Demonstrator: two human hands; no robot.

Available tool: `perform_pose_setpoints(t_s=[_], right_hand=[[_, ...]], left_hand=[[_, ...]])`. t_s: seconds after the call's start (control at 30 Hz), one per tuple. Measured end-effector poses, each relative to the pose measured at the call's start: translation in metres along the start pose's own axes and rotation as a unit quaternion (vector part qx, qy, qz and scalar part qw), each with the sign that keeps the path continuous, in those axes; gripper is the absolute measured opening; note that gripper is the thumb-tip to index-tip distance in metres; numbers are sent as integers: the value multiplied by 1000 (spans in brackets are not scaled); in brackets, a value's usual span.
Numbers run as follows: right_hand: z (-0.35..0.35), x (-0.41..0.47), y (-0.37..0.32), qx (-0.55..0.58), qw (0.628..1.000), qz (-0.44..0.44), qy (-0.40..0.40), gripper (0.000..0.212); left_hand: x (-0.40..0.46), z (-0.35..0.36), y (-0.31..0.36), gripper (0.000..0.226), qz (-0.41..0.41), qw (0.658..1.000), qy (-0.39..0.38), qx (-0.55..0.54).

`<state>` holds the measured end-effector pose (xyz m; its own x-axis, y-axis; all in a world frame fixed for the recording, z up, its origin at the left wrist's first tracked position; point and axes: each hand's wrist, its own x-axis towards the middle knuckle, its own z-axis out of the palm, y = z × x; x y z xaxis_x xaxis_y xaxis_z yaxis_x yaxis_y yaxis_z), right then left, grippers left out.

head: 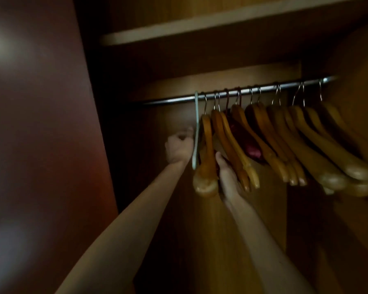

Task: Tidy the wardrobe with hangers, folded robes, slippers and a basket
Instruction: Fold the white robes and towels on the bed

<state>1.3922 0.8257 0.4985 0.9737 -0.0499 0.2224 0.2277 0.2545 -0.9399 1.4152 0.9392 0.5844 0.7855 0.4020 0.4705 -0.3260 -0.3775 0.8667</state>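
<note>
Fingers of right hand (228,177) hidden behind wooden hangers (238,149); left hand (179,147) blurred.

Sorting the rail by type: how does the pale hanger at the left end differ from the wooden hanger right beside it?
The pale hanger is thin, flat and light blue-green; the wooden hanger is thick, rounded and orange-brown. The pale hanger's hook matches its body; the wooden hanger's is metal wire. The left hand is at the pale one, the right hand by the wooden ones. Both hang from the rail.
</note>
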Motion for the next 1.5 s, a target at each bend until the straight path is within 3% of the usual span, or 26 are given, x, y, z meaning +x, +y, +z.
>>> perform_pose_setpoints(t_s=[0.07,0.17,0.3,0.43,0.57,0.63,0.73,0.9,1.07,1.13,1.17,1.33,1.5], right_hand=[[-12,-17,28,1,1000,-7,6,48],[-38,-44,74,-40,999,-20,8,31],[-88,-81,144,-121,990,67,-13,38],[-139,-129,210,-166,969,183,16,40],[-188,-180,288,-183,924,320,105,39],[-210,-212,328,-193,891,388,133,37],[-239,-279,382,-153,838,482,206,26],[-253,-419,433,-36,743,554,374,28],[-197,-539,447,46,614,544,570,7],[-166,-576,448,97,563,520,636,16],[-150,-590,449,115,543,508,659,18],[-48,-675,445,240,406,419,776,26],[65,-742,457,331,263,322,847,25]], left_hand=[[-27,-2,-32,18,33,995,82,-45],[-89,5,-92,6,68,989,90,-95],[-175,30,-195,12,-83,996,-34,-29],[-264,56,-285,24,-268,940,-209,18],[-334,79,-349,31,-361,828,-403,145],[-365,92,-375,25,-381,748,-507,194],[-409,103,-411,20,-334,625,-654,266],[-479,103,-446,15,-198,482,-790,324],[-544,85,-454,19,-69,355,-860,360],[-568,75,-452,19,-16,312,-876,369],[-578,69,-452,18,6,289,-883,369],[-661,16,-427,16,167,112,-903,379],[-754,-56,-387,15,315,1,-885,343]])
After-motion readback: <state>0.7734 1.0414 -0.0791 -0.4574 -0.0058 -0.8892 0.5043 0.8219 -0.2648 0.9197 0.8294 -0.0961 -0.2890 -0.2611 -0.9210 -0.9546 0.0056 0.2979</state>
